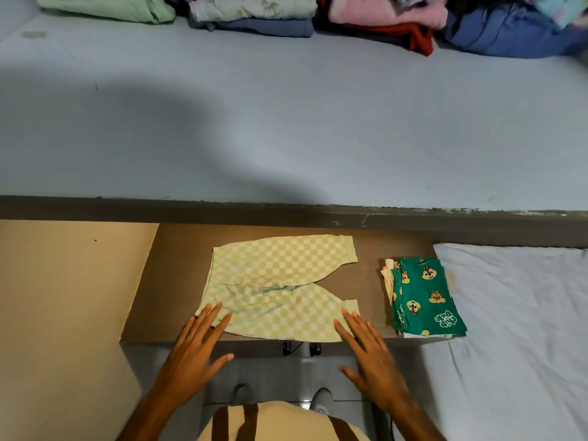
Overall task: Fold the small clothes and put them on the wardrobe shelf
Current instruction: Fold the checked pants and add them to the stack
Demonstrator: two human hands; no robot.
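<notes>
Small green-and-white checked trousers [280, 281] lie spread flat on a brown table [178, 249], waist to the left and both legs pointing right. My left hand [197, 348] rests flat, fingers apart, with fingertips on the near waist corner. My right hand [369, 351] lies flat with fingertips on the near leg's cuff end. To the right sits a folded pile topped by a dark green cartoon-print garment [426, 300]. Above, the grey-blue wardrobe shelf [286, 122] carries folded clothes along its back edge [254, 14].
A white sheet or pillow [515, 329] lies at the right of the table. A beige wall panel [63, 297] stands at the left. The shelf's dark front edge [286, 211] overhangs the table's far side. My feet are on the floor below.
</notes>
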